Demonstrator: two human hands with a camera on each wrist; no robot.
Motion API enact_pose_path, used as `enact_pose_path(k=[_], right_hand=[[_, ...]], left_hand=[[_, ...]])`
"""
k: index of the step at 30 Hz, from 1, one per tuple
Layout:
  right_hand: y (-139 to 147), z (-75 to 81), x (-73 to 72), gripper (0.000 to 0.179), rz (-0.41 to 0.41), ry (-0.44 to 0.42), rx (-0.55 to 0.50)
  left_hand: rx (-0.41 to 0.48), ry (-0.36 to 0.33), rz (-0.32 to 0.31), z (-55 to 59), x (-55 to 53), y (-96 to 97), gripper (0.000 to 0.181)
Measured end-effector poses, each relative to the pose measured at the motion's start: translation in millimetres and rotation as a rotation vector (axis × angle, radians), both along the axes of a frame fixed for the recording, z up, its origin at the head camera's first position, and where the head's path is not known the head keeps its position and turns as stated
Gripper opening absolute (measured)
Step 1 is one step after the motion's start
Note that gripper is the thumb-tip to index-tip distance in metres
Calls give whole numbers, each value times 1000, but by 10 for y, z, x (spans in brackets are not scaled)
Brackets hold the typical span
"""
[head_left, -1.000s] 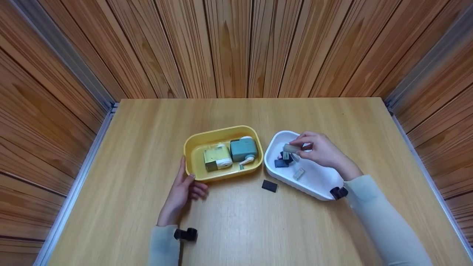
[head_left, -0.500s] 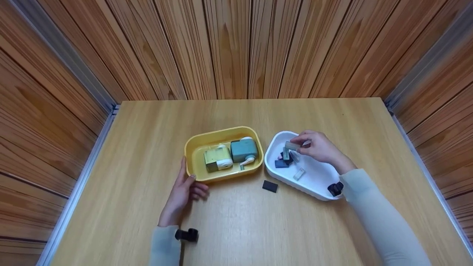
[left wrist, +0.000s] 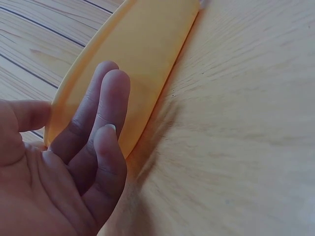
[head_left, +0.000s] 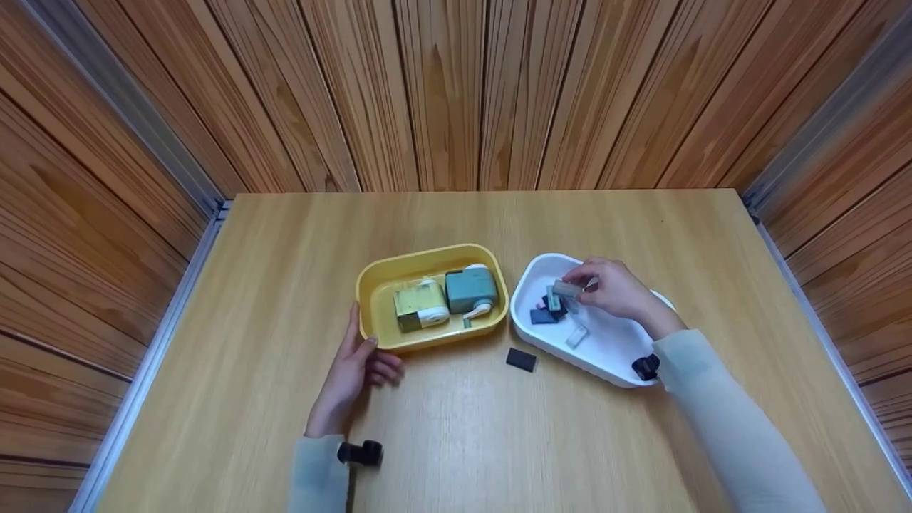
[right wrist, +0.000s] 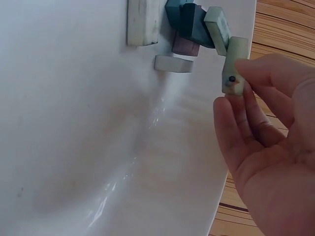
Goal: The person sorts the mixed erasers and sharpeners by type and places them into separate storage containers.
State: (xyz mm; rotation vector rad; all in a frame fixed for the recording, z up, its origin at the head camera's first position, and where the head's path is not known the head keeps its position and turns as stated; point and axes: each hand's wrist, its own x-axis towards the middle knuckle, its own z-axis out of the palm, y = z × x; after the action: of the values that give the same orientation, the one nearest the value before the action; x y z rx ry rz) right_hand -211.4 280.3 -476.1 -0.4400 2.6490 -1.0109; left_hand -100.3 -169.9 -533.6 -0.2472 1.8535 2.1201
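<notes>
In my right hand (head_left: 618,288) I pinch a pale grey-green eraser (right wrist: 233,73) between thumb and fingertips, above the far part of the white tray (head_left: 616,356). Its end touches or overlaps another pale eraser (right wrist: 217,28), leaning on a dark teal one (right wrist: 195,24). Several more erasers lie in that tray, including a dark blue one (head_left: 543,315) and a whitish one (head_left: 576,335). My left hand (head_left: 347,372) rests against the near left corner of the yellow tray (head_left: 377,274). Its thumb touches the rim, and its other fingers are loosely extended.
Two crank pencil sharpeners, one light green (head_left: 419,299) and one teal (head_left: 470,286), sit in the yellow tray. A black eraser-like block (head_left: 521,360) lies on the wooden table (head_left: 456,434) in front of the trays. Wood-patterned panels (head_left: 456,92) surround the table.
The right hand, still pinching the pale eraser, has shifted slightly right and down within the white tray. The left hand and yellow tray look nearly unchanged.
</notes>
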Motion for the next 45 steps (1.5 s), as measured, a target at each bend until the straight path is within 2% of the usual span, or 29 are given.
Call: enact_pose_path(k=[7,17,26,38,45], right_hand=[[-33,-17,-7,37,42,-3,61],[-16,-105,-19,36,66,-18,-13],[7,-156,-38,35,20,-63,-83],[40,-63,-28,39,-10,-84,-142],[60,56,6,41,-20,-100,-168]], left_hand=[[5,4,2,-8,-5,-2,62],[14,32,14,-6,-11,26,64],[22,43,25,-19,-19,32,63],[1,32,20,-5,-5,23,63],[9,36,20,2,-12,34,64]])
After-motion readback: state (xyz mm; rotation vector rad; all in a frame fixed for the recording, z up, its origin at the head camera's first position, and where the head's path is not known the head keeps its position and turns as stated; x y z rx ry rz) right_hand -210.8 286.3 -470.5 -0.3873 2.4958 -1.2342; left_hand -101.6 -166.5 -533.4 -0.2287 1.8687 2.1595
